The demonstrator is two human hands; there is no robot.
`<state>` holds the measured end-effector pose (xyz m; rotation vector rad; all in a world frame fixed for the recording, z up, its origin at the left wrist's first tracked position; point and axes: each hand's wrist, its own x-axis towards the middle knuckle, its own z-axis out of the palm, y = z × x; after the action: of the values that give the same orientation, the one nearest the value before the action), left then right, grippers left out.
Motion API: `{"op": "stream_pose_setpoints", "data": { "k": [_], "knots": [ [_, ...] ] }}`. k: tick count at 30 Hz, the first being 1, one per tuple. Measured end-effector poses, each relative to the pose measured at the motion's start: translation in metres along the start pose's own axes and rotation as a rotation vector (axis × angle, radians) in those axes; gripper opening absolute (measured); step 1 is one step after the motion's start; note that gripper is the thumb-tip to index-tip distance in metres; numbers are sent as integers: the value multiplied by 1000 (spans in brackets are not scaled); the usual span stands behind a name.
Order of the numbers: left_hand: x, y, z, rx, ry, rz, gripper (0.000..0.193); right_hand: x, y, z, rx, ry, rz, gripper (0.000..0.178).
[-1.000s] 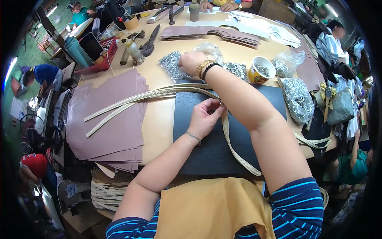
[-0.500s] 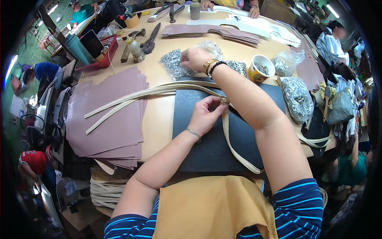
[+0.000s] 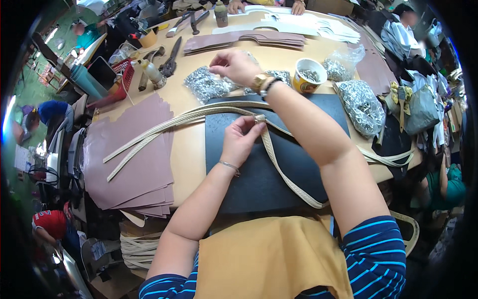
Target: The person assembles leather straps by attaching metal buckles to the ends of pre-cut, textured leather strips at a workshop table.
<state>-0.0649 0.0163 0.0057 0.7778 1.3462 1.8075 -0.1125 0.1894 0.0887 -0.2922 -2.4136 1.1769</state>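
Observation:
My left hand (image 3: pixel 237 141) is closed on a cream braided strap (image 3: pixel 284 177), pinching it between thumb and fingers where a folded end or small metal piece shows. Below that grip the strap hangs in a loop over a black mat (image 3: pixel 234 187); other lengths run left across brown sheets. My right hand (image 3: pixel 235 67) hovers over a clear bag of small silvery metal parts (image 3: pixel 203 85). Its fingers are curled together at the tips; whatever they hold is too small to make out. The right forearm crosses above the mat and hides part of the strap.
Stacked brown sheets (image 3: pixel 127 154) lie at left. A white-and-yellow tub of metal parts (image 3: pixel 304 86) and a full plastic bag (image 3: pixel 362 107) stand at right. A glue bottle (image 3: pixel 153 74), shears (image 3: pixel 171 59) and cut brown pieces (image 3: pixel 244 41) lie farther back. Another person's hands rest at the far edge.
The whole view has shifted slightly. My right hand has lifted a little off the bag of metal parts, and its fingertips now show. My left hand keeps its grip on the strap.

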Motion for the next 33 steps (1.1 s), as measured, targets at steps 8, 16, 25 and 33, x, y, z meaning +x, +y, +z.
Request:
{"op": "stream_pose_setpoints", "data": {
  "k": [8, 16, 25, 33],
  "knots": [
    [-2, 4, -3, -9, 107, -45, 23, -151, -6, -59, 323, -30, 201, 25],
    [-1, 2, -2, -41, 86, -63, 27, -192, 16, -45, 537, 47, 310, 19],
    [-3, -1, -1, 40, 110, -41, 24, -198, 13, -36, 525, 127, 229, 17],
    [-5, -5, 2, 97, 92, -17, 23, -198, 16, -28, 311, 169, 71, 15]
  ]
}}
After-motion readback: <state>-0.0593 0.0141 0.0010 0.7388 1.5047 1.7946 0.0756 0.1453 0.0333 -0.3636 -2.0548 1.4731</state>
